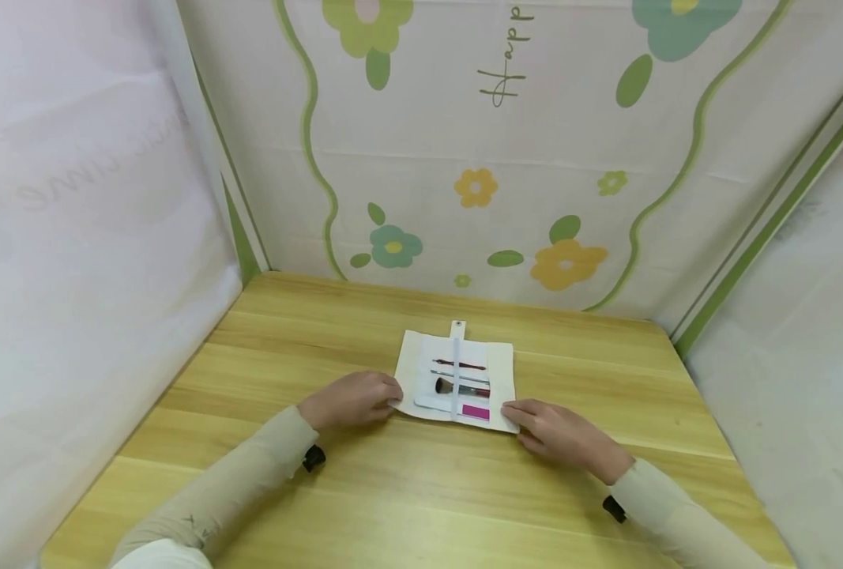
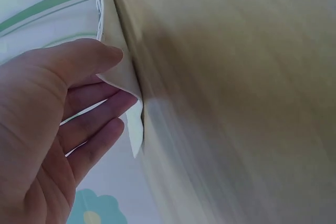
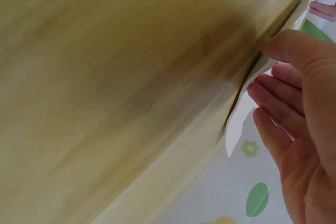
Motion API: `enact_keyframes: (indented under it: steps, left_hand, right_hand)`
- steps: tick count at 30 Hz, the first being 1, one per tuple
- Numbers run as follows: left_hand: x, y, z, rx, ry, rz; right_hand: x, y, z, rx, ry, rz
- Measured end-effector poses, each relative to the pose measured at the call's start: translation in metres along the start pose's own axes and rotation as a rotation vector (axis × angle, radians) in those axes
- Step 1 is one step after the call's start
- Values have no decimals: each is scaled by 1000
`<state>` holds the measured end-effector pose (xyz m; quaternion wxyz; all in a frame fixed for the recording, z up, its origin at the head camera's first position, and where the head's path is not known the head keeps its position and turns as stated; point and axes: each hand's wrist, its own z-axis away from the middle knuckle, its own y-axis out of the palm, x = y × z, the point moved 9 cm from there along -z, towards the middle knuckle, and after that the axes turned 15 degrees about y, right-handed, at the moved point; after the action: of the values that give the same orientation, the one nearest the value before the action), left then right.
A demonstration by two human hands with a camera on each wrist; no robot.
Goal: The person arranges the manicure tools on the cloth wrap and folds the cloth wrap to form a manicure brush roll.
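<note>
An unfolded white case (image 1: pixel 408 367) lies flat on the table, its snap strap (image 1: pixel 457 329) pointing to the far side. Inside are a brush (image 1: pixel 443 386) with dark bristles, a slim dark red tool (image 1: pixel 472 366), a thin silver tool (image 1: pixel 444 373) and a magenta rectangle (image 1: pixel 476 412). A translucent band (image 1: pixel 456 352) crosses them. My left hand (image 1: pixel 353 397) pinches the case's near left corner between thumb and fingers, as the left wrist view also shows. At the near right corner, my right hand (image 1: pixel 563 435) pinches the other side.
The wooden table (image 1: pixel 407 498) carries the case. White flower-printed cloth (image 1: pixel 407 166) stands along its far edge, with more cloth walls at left (image 1: pixel 108 197) and right (image 1: pixel 798 332). A black wrist device (image 1: pixel 314 458) shows under the left sleeve, another (image 1: pixel 615 509) under the right.
</note>
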<state>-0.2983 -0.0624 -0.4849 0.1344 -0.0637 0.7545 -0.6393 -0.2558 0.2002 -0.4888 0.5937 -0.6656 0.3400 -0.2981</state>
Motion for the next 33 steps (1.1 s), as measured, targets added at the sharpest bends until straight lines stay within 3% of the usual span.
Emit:
enact_keyframes:
  steps: [9, 16, 25, 33]
  left_hand:
    - [15, -11, 4, -112, -56, 202]
    - [33, -17, 7, -191, -162, 362]
    - [58, -15, 7, -252, -242, 437]
    - [75, -10, 2, -305, -259, 483]
  right_hand:
    - [3, -12, -5, -26, -40, -46]
    - [-4, -26, -15, -116, -62, -127]
    - [-34, -33, -30, -157, 65, -289]
    - [-54, -22, -44, -65, 236, -433]
